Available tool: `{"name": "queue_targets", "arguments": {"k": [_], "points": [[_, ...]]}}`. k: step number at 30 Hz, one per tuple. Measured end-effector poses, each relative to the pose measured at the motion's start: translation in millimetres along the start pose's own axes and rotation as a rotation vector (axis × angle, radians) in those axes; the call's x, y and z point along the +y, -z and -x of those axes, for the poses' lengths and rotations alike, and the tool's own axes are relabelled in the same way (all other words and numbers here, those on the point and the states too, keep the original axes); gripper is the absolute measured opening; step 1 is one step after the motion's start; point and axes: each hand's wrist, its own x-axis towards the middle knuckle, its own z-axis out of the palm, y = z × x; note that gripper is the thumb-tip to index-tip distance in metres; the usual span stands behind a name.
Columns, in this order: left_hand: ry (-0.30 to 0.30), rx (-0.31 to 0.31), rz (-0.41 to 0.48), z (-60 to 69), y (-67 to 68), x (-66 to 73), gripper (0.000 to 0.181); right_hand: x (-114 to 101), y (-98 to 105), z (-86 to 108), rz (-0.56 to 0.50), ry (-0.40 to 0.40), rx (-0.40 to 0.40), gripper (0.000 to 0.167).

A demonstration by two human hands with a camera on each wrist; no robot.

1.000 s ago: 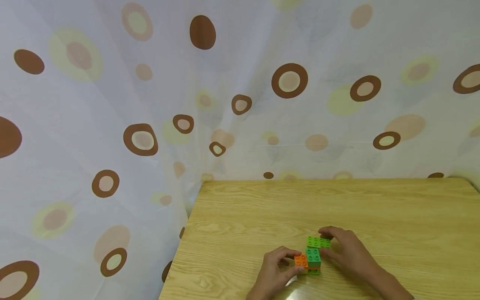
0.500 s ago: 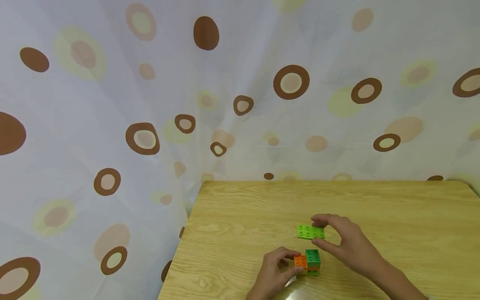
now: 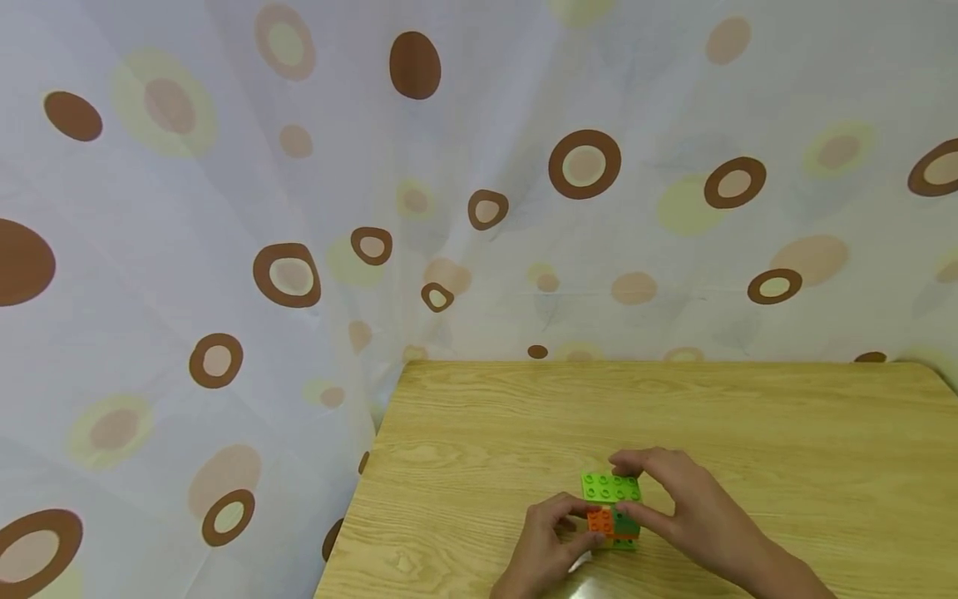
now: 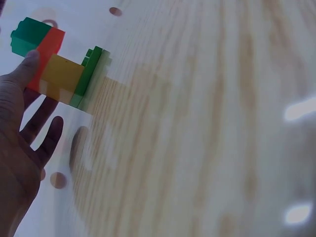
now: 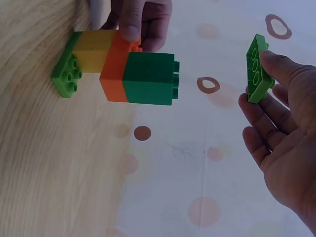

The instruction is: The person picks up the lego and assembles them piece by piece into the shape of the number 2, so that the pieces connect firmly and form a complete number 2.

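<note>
My left hand (image 3: 546, 541) steadies a small brick stack, pinching its orange brick (image 5: 113, 74) between thumb and fingers. Below the orange brick is a yellow brick (image 5: 93, 53), on a light green plate brick (image 5: 63, 75) at the bottom. A dark green brick (image 5: 150, 79) tops one end of the orange one, studs upward. My right hand (image 3: 692, 507) pinches another light green plate brick (image 3: 599, 487) by its right end. In the right wrist view this held plate is in the air, apart from the stack, its hollow underside facing the dark green brick.
The stack stands on a wood-grain table (image 3: 464, 466) near its front edge. A white curtain (image 3: 479, 125) with brown and yellow spots hangs behind the table and along its left side.
My right hand carried the light green plate left and away from me, then back toward the stack, where its thumb now partly covers the dark green brick. The left hand stays in place.
</note>
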Motion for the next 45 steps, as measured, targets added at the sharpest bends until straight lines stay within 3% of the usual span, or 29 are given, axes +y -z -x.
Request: {"name": "queue_targets", "arguments": {"k": [7, 15, 20, 32, 45], "points": [[-0.029, 0.005, -0.014, -1.3, -0.7, 0.3, 0.028, 11, -18, 18.1, -0.061, -0.042, -0.01, 0.063], [-0.039, 0.015, -0.033, -2.3, -1.7, 3.2, 0.026, 27, -41, 33.9, -0.06, 0.058, 0.034, 0.067], [-0.036, -0.007, -0.011, -2.9, -1.5, 2.2, 0.031, 30, -43, 38.2, -0.039, 0.006, 0.079, 0.064], [-0.023, -0.005, -0.006, -2.1, 0.1, 1.1, 0.031, 30, -47, 36.5, -0.089, -0.038, 0.083, 0.059], [-0.011, -0.006, -0.012, 0.6, 0.6, -0.7, 0.029, 32, -51, 36.1, -0.108, -0.003, 0.103, 0.057]]}}
